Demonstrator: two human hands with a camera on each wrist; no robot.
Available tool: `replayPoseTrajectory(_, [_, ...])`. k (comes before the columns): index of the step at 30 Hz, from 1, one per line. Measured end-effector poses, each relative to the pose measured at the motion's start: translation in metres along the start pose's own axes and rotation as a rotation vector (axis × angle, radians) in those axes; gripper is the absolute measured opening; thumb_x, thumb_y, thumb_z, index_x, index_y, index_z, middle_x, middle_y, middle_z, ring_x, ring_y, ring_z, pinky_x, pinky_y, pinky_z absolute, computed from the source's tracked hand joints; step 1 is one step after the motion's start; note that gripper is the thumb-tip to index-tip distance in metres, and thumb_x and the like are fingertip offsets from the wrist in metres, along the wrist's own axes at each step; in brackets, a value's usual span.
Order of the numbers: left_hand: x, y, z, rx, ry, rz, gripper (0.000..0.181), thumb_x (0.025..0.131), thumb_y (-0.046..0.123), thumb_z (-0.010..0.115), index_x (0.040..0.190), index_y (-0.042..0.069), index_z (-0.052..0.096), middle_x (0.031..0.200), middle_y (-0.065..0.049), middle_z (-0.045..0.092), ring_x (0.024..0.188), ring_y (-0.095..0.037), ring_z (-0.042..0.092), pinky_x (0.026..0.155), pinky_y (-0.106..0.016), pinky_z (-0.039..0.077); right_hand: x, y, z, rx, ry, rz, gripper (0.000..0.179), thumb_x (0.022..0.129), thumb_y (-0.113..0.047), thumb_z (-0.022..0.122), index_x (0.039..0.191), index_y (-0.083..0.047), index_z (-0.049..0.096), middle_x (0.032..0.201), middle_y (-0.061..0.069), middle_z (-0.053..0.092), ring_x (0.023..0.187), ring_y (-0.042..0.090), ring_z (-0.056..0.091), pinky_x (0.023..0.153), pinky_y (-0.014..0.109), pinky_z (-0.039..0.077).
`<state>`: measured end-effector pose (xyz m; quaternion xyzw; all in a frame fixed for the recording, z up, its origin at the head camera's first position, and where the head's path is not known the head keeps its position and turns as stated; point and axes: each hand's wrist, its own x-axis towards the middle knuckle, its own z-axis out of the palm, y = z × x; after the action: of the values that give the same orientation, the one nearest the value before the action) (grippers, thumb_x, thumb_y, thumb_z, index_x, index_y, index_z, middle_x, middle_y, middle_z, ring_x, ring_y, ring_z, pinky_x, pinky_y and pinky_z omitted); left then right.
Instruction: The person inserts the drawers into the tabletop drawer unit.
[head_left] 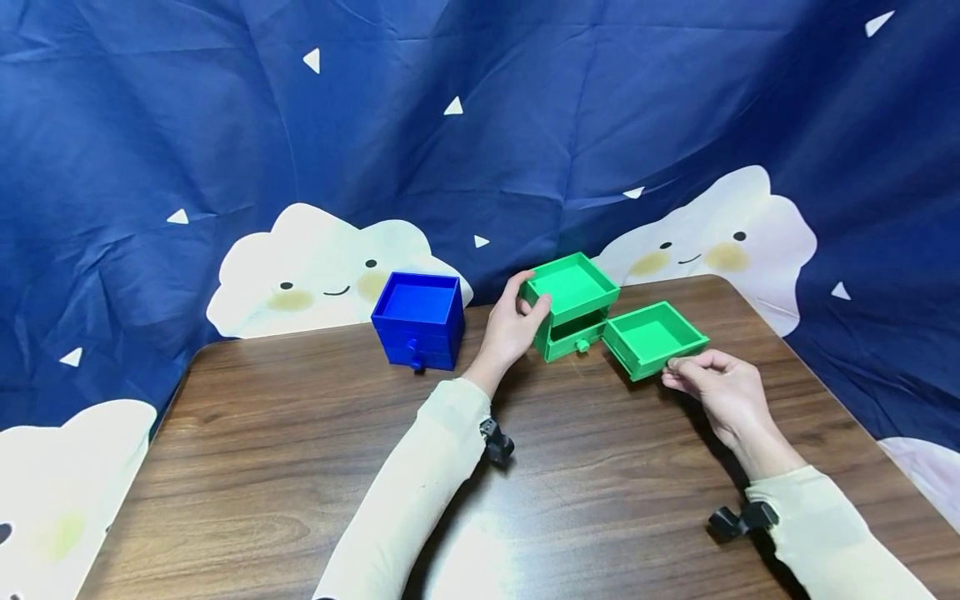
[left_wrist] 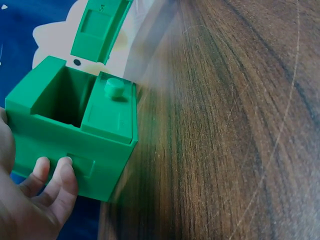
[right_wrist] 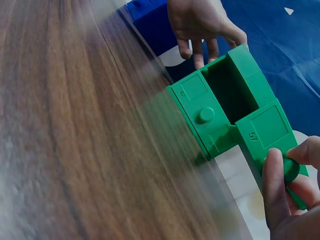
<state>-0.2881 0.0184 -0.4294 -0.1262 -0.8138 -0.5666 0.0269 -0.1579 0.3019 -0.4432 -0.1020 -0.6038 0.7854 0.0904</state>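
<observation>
A small green drawer box (head_left: 573,287) stands on the table, with a tray-like top. My left hand (head_left: 513,329) holds it at its left side, thumb near the front corner and fingertips (left_wrist: 66,161) against the side wall. The upper slot gapes dark, while the lower drawer (right_wrist: 192,95), with its round knob, sits in place. To the right of the box is a loose green drawer (head_left: 656,333), out of its slot and tilted. My right hand (head_left: 716,392) pinches its knob (right_wrist: 291,170) between thumb and fingers. Nothing shows inside the loose drawer.
A blue drawer box (head_left: 417,321) stands left of the green one, its front knobs facing me. Both are near the back edge of the wooden table (head_left: 300,467). Behind hangs a blue cloth (head_left: 525,125) with clouds and triangles.
</observation>
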Motion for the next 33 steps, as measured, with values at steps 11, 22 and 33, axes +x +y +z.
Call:
replayPoseTrajectory(11, [-0.001,0.001,0.000,-0.009,0.001,-0.010,0.053,0.106,0.040,0.064,0.156,0.028,0.052,0.089,0.003,0.054,0.079,-0.014,0.052,0.073,-0.025,0.044,-0.004,0.002,0.011,-0.018,-0.042,0.007,0.031,0.095,0.017,0.066,0.075,-0.004,0.075,0.078,0.003,0.078,0.068,0.012,0.079,0.071,0.025,0.066])
replayPoseTrajectory(22, [-0.001,-0.001,0.001,-0.017,-0.001,-0.006,0.054,0.106,0.041,0.064,0.156,0.028,0.052,0.089,0.003,0.054,0.078,-0.014,0.052,0.073,-0.026,0.044,-0.008,0.005,0.021,-0.040,-0.056,-0.003,0.029,0.095,0.016,0.067,0.076,-0.004,0.075,0.078,0.003,0.079,0.068,0.012,0.079,0.071,0.025,0.066])
replayPoseTrajectory(33, [-0.001,-0.001,0.001,-0.014,0.011,-0.003,0.054,0.105,0.042,0.065,0.156,0.028,0.053,0.089,0.004,0.054,0.078,-0.014,0.052,0.073,-0.026,0.044,-0.011,0.009,0.036,-0.068,-0.069,0.001,0.028,0.094,0.015,0.069,0.076,-0.005,0.075,0.080,0.003,0.079,0.070,0.013,0.080,0.073,0.026,0.066])
